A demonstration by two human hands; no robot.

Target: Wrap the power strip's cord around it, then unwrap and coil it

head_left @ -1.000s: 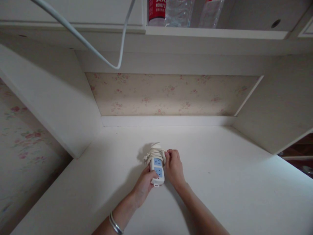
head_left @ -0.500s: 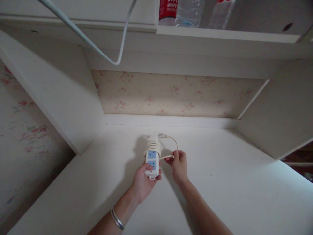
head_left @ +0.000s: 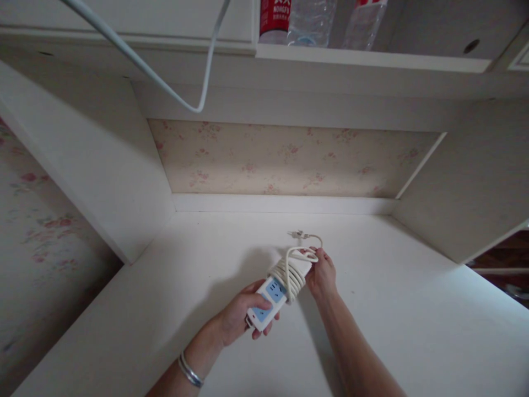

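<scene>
A white power strip (head_left: 271, 296) with blue socket faces is tilted up to the right above the desk. My left hand (head_left: 242, 311) grips its lower end, thumb across the front. Several turns of cream cord (head_left: 290, 274) wrap around the strip's upper part, with a loose loop over the top end. Beside that end, my right hand (head_left: 323, 274) is closed on the cord, its fingertips partly hidden behind the strip and cord. From there a short stretch of cord curves up to the plug (head_left: 298, 235), whose prongs point left.
Below lies a white desk top (head_left: 206, 264). Above hangs a shelf (head_left: 372, 58) holding several plastic bottles (head_left: 312, 22). A pale cable (head_left: 144, 69) dangles at upper left. Side panels (head_left: 95, 143) flank the desk, with floral wallpaper (head_left: 264, 157) at the back.
The power strip has turned from upright to leaning right. My right hand has moved slightly right with the cord, and the plug has swung right, away from the strip's top.
</scene>
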